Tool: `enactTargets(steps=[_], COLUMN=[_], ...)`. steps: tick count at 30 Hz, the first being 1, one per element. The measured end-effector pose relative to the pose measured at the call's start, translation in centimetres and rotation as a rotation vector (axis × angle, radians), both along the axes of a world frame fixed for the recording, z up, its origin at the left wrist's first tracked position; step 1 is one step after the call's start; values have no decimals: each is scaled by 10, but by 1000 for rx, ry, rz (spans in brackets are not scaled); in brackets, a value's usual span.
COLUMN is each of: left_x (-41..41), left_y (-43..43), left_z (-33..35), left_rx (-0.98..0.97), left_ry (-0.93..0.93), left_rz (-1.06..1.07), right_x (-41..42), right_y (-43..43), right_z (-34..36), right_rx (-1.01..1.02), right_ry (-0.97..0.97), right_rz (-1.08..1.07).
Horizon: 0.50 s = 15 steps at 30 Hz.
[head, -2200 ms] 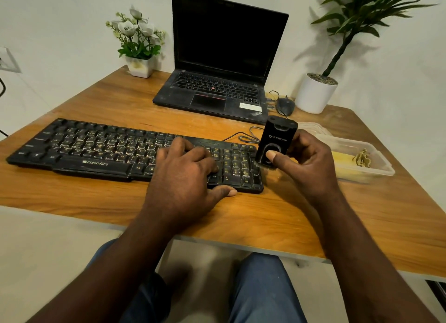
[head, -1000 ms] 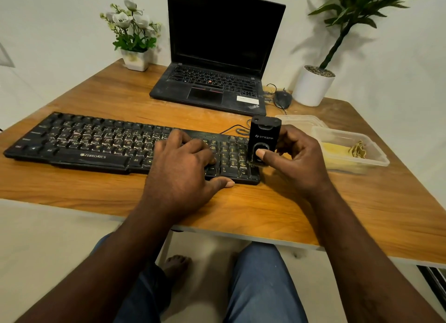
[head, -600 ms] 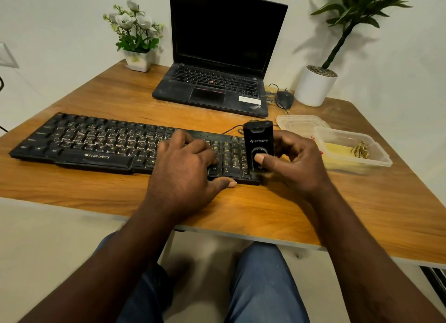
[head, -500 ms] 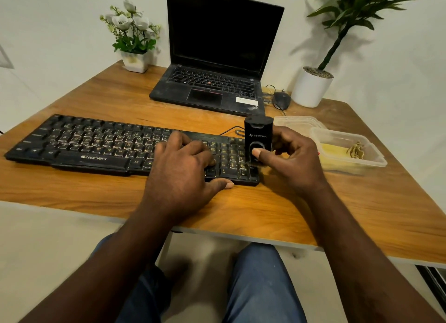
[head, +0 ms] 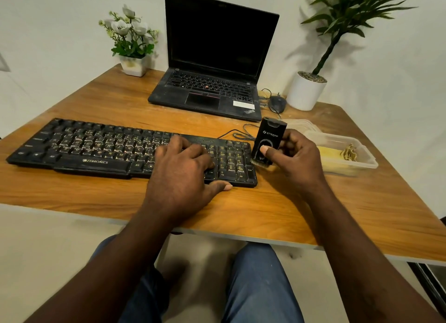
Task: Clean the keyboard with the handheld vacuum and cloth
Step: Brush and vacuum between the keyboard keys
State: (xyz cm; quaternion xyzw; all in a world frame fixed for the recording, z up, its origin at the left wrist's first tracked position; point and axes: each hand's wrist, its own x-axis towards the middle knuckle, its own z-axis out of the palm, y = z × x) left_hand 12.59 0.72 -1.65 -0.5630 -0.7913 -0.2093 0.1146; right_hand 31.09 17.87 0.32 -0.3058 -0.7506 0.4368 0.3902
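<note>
A long black keyboard (head: pixel 96 148) lies across the wooden desk (head: pixel 241 209). My left hand (head: pixel 183 175) rests flat on its right half, fingers spread over the keys and thumb along the front edge. My right hand (head: pixel 296 160) grips a small black handheld vacuum (head: pixel 268 141) upright, thumb on its round front button. The vacuum's brush end hangs just off the keyboard's right end, over the numeric pad's edge. A yellow cloth (head: pixel 335 158) lies inside a clear plastic container to the right.
An open black laptop (head: pixel 212 86) stands behind the keyboard. A mouse (head: pixel 277 104) and cable lie beside it. A white flower pot (head: pixel 132 65) is at back left, a potted plant (head: pixel 306 90) at back right. The clear container (head: pixel 362 163) sits right of my hand.
The vacuum in my right hand has shifted slightly to the right, from over the numeric pad to the keyboard's right end. My left hand stays on the keys.
</note>
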Motion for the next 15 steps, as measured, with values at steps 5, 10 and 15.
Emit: enactTargets(steps=[5, 10, 15], left_x=[0, -1, 0], left_y=[0, 1, -1], left_z=[-1, -2, -1], left_rx=[4, 25, 24], left_ry=[-2, 6, 6], left_rz=[-6, -9, -12], right_x=[20, 13, 12], right_y=[-7, -4, -5], right_z=[-1, 2, 2], right_rx=[-57, 41, 34], right_ry=[-32, -60, -127], right_rz=[167, 4, 13])
